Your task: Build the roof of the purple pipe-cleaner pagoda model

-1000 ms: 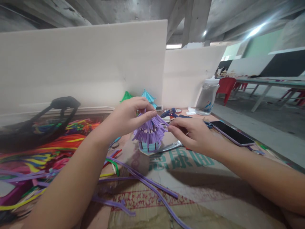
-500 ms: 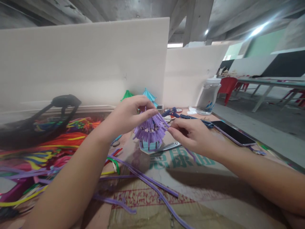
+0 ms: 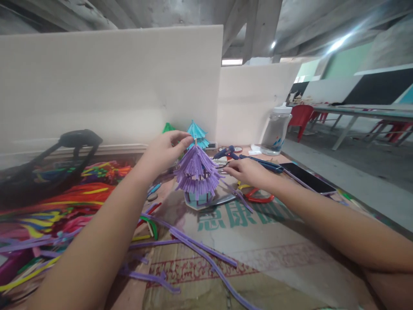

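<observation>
A small purple pagoda model [image 3: 197,183] with two fringed roofs of fuzzy strips stands upright on the cardboard. At its top, the thumb and index finger of my left hand [image 3: 166,150] are closed by the thin spire. My right hand [image 3: 250,170] is right of the model, fingers pinched beside a thin dark item too small to name. Below that hand a loose purple strip [image 3: 238,196] slants down from the roof's edge. Red-handled scissors [image 3: 260,196] lie under the right forearm, their blades pointing toward the model's base.
Behind stand a turquoise pagoda model [image 3: 197,132] and a green one [image 3: 168,127]. A glue gun [image 3: 226,151], blue-handled tool [image 3: 263,163], phone [image 3: 308,178] and water bottle [image 3: 275,131] line the right. Colourful strips [image 3: 77,196] pile up left; purple strips [image 3: 206,254] cross the front.
My left hand has shifted left off the roof, uncovering it. My right hand has let go of the purple strip at the roof and moved slightly back toward the tools.
</observation>
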The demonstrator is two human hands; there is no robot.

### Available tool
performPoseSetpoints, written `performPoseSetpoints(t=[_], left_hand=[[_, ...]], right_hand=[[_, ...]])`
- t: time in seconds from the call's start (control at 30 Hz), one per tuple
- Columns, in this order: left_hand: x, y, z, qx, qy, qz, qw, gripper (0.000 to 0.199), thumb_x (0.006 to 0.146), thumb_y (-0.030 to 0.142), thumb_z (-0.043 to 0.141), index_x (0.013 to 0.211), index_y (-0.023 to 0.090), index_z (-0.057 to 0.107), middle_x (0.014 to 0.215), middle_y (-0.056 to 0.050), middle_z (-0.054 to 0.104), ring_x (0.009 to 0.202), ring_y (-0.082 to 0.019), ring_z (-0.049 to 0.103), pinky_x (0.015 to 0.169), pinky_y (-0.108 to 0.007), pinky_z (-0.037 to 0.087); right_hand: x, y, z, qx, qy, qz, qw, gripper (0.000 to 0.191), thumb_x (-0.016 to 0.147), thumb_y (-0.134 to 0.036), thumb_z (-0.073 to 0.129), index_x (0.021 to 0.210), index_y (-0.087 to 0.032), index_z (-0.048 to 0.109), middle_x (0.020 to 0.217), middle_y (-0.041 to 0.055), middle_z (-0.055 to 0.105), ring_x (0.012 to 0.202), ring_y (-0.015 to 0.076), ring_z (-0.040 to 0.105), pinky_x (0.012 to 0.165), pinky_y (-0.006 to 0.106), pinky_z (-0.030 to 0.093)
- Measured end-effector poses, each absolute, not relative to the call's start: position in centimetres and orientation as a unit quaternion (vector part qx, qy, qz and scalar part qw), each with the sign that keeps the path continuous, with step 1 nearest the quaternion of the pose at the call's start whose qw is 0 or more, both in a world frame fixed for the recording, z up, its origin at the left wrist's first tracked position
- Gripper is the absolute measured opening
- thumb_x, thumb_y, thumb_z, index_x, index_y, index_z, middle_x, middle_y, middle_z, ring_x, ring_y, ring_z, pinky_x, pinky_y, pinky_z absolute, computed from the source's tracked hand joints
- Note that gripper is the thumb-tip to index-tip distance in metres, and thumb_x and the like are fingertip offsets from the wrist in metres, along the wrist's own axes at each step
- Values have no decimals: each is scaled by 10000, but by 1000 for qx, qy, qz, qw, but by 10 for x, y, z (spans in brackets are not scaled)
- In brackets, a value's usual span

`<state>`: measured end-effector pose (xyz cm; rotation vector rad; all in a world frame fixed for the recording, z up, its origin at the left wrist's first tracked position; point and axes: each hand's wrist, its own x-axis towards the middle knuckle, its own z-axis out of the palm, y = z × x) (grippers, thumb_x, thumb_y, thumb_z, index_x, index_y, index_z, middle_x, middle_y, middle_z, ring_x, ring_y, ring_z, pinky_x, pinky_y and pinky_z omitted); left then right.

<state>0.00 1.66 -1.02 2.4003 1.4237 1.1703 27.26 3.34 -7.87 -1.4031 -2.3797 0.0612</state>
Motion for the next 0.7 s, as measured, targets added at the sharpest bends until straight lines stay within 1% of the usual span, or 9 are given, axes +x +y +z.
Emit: performPoseSetpoints(t=[0.1, 0.17, 0.27, 0.3, 0.4, 0.47, 0.5, 0.57, 0.7], left_hand=[[3, 16, -13, 792, 464, 386, 86, 448, 880, 545, 517, 1039, 168, 699, 1008, -78, 726, 888, -217, 638, 800, -327, 468], [5, 17, -15, 793, 460, 385, 108, 425, 873, 539, 537, 1001, 171, 708, 971, -67, 728, 861, -212, 640, 768, -316, 464], [7, 18, -17, 795, 442, 390, 143, 394, 866, 523, 558, 958, 168, 702, 910, -55, 721, 818, -199, 639, 718, -299, 457], [8, 18, -18, 795, 434, 396, 152, 380, 862, 512, 568, 954, 166, 697, 905, -51, 717, 811, -194, 637, 712, -294, 456], [9, 17, -18, 794, 413, 412, 173, 336, 855, 470, 589, 968, 166, 678, 930, -44, 708, 817, -179, 633, 720, -285, 458], [10, 16, -17, 793, 409, 418, 173, 310, 858, 449, 587, 951, 165, 669, 920, -41, 704, 811, -173, 630, 719, -280, 457], [11, 15, -17, 791, 409, 422, 167, 299, 858, 442, 585, 932, 164, 666, 901, -39, 701, 801, -171, 627, 714, -279, 455], [11, 15, -17, 788, 415, 430, 147, 282, 857, 432, 581, 893, 164, 661, 858, -35, 696, 775, -170, 620, 698, -280, 451], [12, 14, -15, 785, 430, 435, 95, 254, 864, 405, 562, 850, 171, 660, 835, -33, 691, 767, -173, 609, 689, -289, 439]], right_hand=[[291, 52, -83, -550, -819, -9, 161, 401, 934, -503, 447, 817, -197, 677, 726, 51, 665, 640, 162, 546, 557, 275, 280], [306, 65, -86, -597, -786, -27, 160, 375, 926, -493, 467, 848, -189, 673, 719, 55, 661, 641, 171, 548, 554, 278, 285], [324, 82, -91, -624, -763, -16, 168, 269, 895, -392, 537, 945, -163, 667, 832, 75, 689, 725, 186, 591, 601, 270, 346], [328, 86, -94, -624, -762, -4, 174, 261, 885, -366, 552, 991, -157, 668, 877, 85, 699, 760, 196, 607, 629, 272, 372], [333, 93, -99, -585, -784, 22, 205, 326, 862, -315, 586, 1133, -147, 655, 1049, 129, 706, 921, 243, 634, 757, 298, 430], [331, 97, -102, -565, -793, 30, 227, 409, 855, -320, 600, 1222, -141, 624, 1138, 149, 688, 1006, 271, 627, 822, 321, 441], [330, 99, -103, -562, -792, 36, 234, 448, 851, -336, 608, 1254, -140, 608, 1155, 153, 684, 1020, 280, 627, 833, 328, 446], [326, 106, -105, -573, -783, 55, 236, 492, 834, -374, 637, 1272, -153, 601, 1131, 143, 696, 990, 284, 640, 812, 331, 460], [315, 127, -111, -600, -762, 86, 229, 428, 803, -383, 681, 1170, -166, 648, 1051, 118, 722, 913, 263, 654, 754, 307, 467]])
